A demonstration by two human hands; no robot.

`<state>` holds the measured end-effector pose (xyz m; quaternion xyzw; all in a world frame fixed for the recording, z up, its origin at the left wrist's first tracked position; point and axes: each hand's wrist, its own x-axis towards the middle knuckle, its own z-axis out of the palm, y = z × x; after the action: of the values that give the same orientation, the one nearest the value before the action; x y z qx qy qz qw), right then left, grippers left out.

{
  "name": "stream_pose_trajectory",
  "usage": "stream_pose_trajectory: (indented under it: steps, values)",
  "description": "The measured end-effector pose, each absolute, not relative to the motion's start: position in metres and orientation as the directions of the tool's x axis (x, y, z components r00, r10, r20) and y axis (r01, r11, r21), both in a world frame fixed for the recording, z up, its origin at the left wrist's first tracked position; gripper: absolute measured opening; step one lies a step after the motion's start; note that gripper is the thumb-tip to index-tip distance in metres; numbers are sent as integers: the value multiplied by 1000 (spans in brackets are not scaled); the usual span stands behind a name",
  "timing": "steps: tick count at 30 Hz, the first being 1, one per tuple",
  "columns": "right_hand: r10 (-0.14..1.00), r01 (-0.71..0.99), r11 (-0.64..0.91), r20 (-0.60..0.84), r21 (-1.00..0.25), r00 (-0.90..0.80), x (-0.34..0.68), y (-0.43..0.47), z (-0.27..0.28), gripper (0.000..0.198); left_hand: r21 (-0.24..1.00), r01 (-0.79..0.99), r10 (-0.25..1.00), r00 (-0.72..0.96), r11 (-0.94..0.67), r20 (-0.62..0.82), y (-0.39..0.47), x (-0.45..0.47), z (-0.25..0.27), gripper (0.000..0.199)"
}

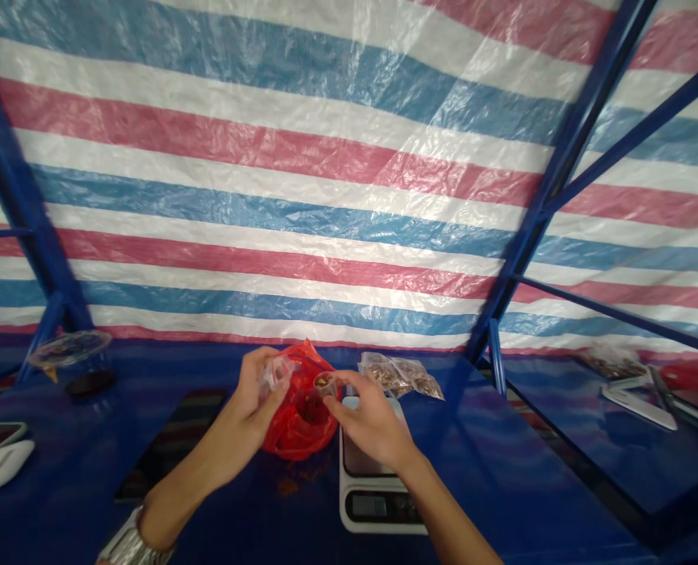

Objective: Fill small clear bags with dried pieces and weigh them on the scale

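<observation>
My left hand (254, 408) is closed on a small clear plastic bag (276, 372), held above the left side of a red plastic bag (293, 443). Between the thumb and fingers of my right hand (369, 420) is a small cup (326, 383) with brownish bits in it, over the red bag's opening. Dark contents show inside that bag. Beneath my right hand stands a digital kitchen scale (349, 490), its plate partly hidden. Several filled clear packets (404, 375) lie just behind the scale.
At left are a clear plastic container (83, 365) with dark liquid, a dark flat panel (160, 455) and a white rounded object (1, 467). Crumbs (288, 488) lie before the red bag. Blue metal posts (517, 251) and a striped tarp (301, 196) stand behind. More packets (613, 362) sit at far right.
</observation>
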<state>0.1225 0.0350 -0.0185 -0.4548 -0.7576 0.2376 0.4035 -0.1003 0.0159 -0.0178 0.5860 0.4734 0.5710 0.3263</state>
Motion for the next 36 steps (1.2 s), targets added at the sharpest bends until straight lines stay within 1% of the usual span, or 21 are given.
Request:
stream_pose_trajectory:
  steps: [2,4,7,10,12,15,18,20,25,28,31,34,36]
  values:
    - [877,449,480,420,-754,-233,125,31,-11,24,861,339,921,42,-378,387,13,-87,-20,39]
    - [863,439,503,457,-745,-213,127,27,-5,29,795,434,903,132,-423,408,17,-78,-27,33]
    - [820,515,562,520,-647,-240,129,23,-3,30,752,467,884,203,-465,420,27,-71,-39,31]
    - [775,604,606,554,-518,-303,130,21,-7,31,732,462,866,257,-500,430,34,-67,-52,37]
    - [755,625,624,568,-469,-328,131,21,-10,35,729,456,860,284,-511,424,36,-66,-60,42]
    - [737,590,654,578,-474,-352,129,22,-13,44,732,449,858,292,-513,423,37,-66,-68,47]
    - [727,509,684,552,-523,-408,124,22,-13,55,732,449,859,275,-512,432,36,-70,-69,45]
    - [711,480,703,534,-524,-458,120,22,-12,58,740,443,862,270,-506,428,34,-73,-66,43]
    - [647,423,762,554,-490,-525,107,24,-9,55,796,388,885,217,-465,411,28,-79,-59,38]
    - [631,362,773,570,-521,-526,98,29,-12,56,824,370,903,181,-429,390,27,-85,-57,41]
    - [643,332,762,590,-555,-489,93,36,-17,53,850,342,915,186,-401,358,29,-93,-57,45]
    - [645,323,760,595,-563,-481,91,40,-18,49,844,339,909,202,-415,365,29,-99,-54,47]
    - [644,334,761,589,-556,-488,89,40,-17,51,811,381,896,202,-444,395,27,-101,-52,48]
